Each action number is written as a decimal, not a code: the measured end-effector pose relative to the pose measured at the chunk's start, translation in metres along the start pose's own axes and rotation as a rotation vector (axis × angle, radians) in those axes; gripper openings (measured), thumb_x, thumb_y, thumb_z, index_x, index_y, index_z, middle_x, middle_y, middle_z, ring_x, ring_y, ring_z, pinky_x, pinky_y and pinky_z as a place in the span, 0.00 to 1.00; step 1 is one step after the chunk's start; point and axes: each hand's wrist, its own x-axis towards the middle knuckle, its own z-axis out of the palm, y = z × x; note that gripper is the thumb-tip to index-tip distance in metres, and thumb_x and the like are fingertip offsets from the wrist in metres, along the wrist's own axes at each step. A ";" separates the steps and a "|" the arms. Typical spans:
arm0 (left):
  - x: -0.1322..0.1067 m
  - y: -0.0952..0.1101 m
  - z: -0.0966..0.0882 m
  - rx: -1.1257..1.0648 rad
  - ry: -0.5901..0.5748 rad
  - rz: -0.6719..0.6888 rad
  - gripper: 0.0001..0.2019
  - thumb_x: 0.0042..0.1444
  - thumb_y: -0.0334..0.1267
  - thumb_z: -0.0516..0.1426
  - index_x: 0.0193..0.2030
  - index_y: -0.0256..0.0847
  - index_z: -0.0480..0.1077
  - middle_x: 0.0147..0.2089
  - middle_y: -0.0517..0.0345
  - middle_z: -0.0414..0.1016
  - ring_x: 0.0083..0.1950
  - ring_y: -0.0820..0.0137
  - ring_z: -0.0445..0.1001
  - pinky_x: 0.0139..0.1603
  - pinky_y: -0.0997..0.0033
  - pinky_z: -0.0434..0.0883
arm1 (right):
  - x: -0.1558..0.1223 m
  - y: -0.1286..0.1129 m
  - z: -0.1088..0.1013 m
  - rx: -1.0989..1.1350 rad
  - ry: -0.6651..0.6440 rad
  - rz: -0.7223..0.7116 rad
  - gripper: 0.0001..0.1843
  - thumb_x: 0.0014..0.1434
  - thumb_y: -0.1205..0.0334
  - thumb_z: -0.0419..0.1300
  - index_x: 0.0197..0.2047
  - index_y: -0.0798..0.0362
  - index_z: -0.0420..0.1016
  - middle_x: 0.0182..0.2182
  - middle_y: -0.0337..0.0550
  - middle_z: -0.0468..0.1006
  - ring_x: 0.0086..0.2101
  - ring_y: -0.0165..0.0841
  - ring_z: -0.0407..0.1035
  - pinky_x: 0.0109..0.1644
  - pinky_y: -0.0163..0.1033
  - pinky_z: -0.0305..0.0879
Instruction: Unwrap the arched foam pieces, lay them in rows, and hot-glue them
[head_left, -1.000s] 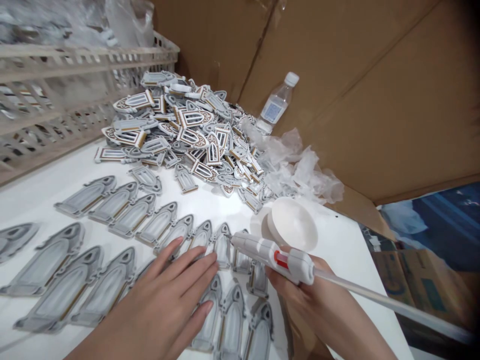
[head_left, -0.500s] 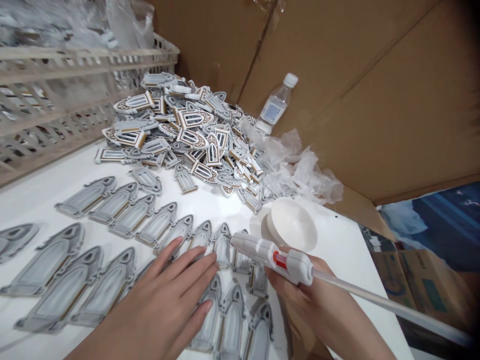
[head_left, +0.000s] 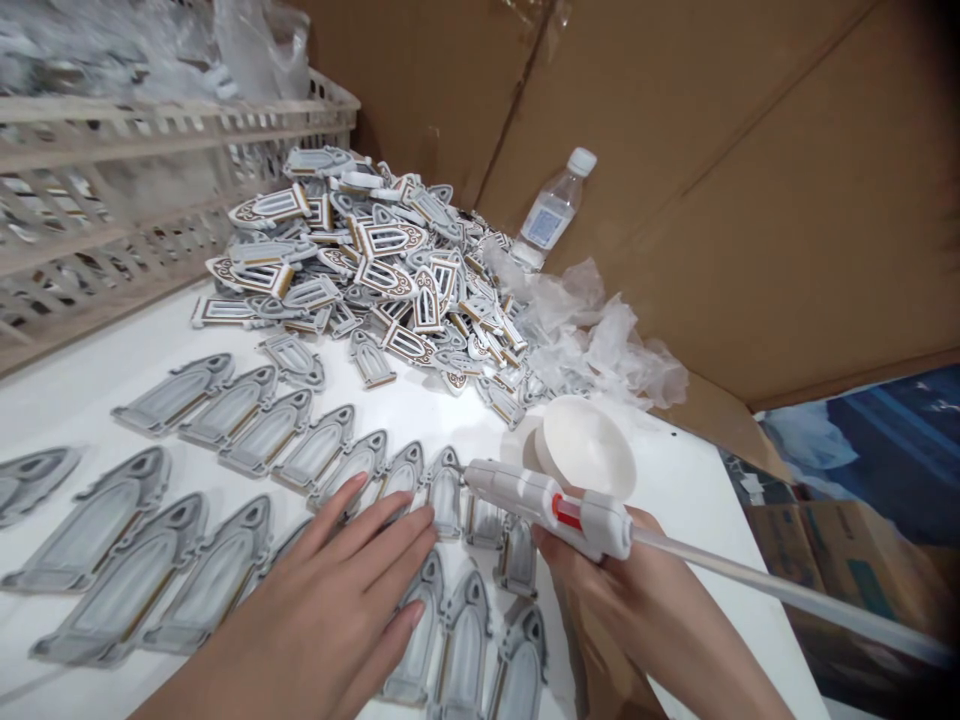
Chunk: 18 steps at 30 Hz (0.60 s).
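Note:
My right hand (head_left: 600,575) is closed around a white glue gun (head_left: 525,497) with a red part in its side. A long translucent glue stick (head_left: 765,585) runs out of its rear end. The gun's nozzle points left, close to the top of a grey arch-shaped piece (head_left: 444,492); whether they touch I cannot tell. My left hand (head_left: 330,590) lies palm down with spread fingers over the rows of arch pieces, its fingertips resting on or just above some of them. Several more arch pieces (head_left: 221,570) lie face down in rows on the white table (head_left: 142,350).
A heap of arch pieces (head_left: 382,260), some with brown scrollwork, sits at the back. Behind it stand a clear bottle (head_left: 551,215) and cardboard (head_left: 712,200). Crumpled plastic (head_left: 607,330) lies beside a tilted white bowl (head_left: 585,447). A plastic crate (head_left: 157,170) stands at left.
The glue gun in my right hand has shifted slightly to the right, with its nozzle staying near the same arch piece. My left hand has stayed in place.

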 end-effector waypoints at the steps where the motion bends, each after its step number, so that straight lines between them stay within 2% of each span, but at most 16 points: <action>1: 0.000 0.000 0.000 0.001 0.000 0.002 0.15 0.62 0.41 0.52 0.51 0.41 0.74 0.52 0.61 0.78 0.56 0.68 0.71 0.71 0.65 0.40 | 0.000 0.000 0.000 -0.007 0.003 -0.005 0.13 0.63 0.54 0.53 0.30 0.51 0.66 0.25 0.37 0.67 0.27 0.31 0.59 0.30 0.33 0.59; 9: 0.001 -0.001 0.000 0.010 -0.023 -0.005 0.15 0.62 0.41 0.52 0.50 0.43 0.75 0.52 0.63 0.78 0.56 0.68 0.71 0.72 0.66 0.39 | -0.001 -0.002 0.003 -0.125 0.037 -0.038 0.15 0.63 0.56 0.53 0.26 0.51 0.62 0.22 0.35 0.66 0.24 0.29 0.59 0.27 0.32 0.54; 18: 0.000 0.000 0.000 0.010 -0.021 -0.006 0.15 0.63 0.41 0.52 0.50 0.41 0.75 0.53 0.62 0.78 0.56 0.67 0.72 0.71 0.65 0.39 | 0.002 -0.002 0.004 -0.195 0.044 -0.055 0.13 0.63 0.56 0.52 0.27 0.50 0.63 0.23 0.37 0.69 0.24 0.30 0.62 0.27 0.33 0.56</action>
